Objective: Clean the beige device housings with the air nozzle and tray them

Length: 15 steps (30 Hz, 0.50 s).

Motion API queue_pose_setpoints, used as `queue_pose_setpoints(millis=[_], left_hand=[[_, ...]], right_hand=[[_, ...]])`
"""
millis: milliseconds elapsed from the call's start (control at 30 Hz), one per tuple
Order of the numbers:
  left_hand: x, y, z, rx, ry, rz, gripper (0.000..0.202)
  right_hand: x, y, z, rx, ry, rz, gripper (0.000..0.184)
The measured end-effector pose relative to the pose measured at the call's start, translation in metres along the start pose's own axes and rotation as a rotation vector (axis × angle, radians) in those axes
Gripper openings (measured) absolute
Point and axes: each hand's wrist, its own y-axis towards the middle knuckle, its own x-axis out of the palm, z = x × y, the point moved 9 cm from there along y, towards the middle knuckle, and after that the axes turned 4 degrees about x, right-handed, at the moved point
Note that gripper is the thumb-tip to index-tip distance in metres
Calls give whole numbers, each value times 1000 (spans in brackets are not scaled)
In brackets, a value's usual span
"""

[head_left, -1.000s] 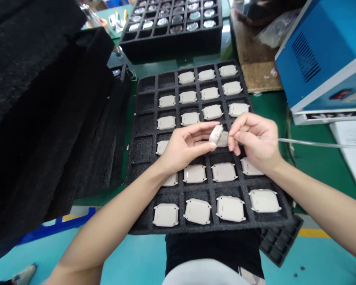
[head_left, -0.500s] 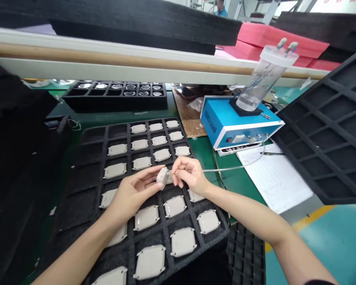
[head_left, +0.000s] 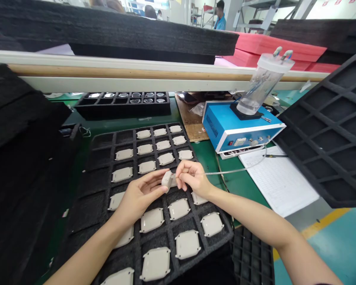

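Observation:
A beige watch case (head_left: 166,181), turned on edge, is pinched between the thumb and fingers of my left hand (head_left: 138,194). At its right side, my right hand (head_left: 193,178) has its fingers closed around the end of a thin clear tube (head_left: 225,172); the tip in those fingers is mostly hidden. Both hands are above a black foam tray (head_left: 90,204) divided into compartments. Many of these hold similar beige watch cases (head_left: 156,263) lying flat, while the left columns show bare foam. The tube runs to the front of a blue box-shaped machine (head_left: 240,126).
A clear cylinder (head_left: 252,95) stands on the machine. Written sheets (head_left: 279,182) lie to its right front, beside a tilted black foam tray (head_left: 329,130). Black foam (head_left: 17,178) is piled at left. A shelf rail (head_left: 136,75) crosses behind, above another tray (head_left: 86,113) of round parts.
The view has tilted up slightly, so everything sits a little lower and further right. Both hands keep the same hold on the watch case and the tube end.

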Motion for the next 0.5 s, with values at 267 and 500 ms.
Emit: queue_pose_setpoints(millis=[267,500], left_hand=[[0,-1,3,35,21,-6,43],[0,-2,4,37,32,-11,43]], right_hand=[[0,-1,0,9,1,2,3],[1,-1,-1,3,4,-8,4]])
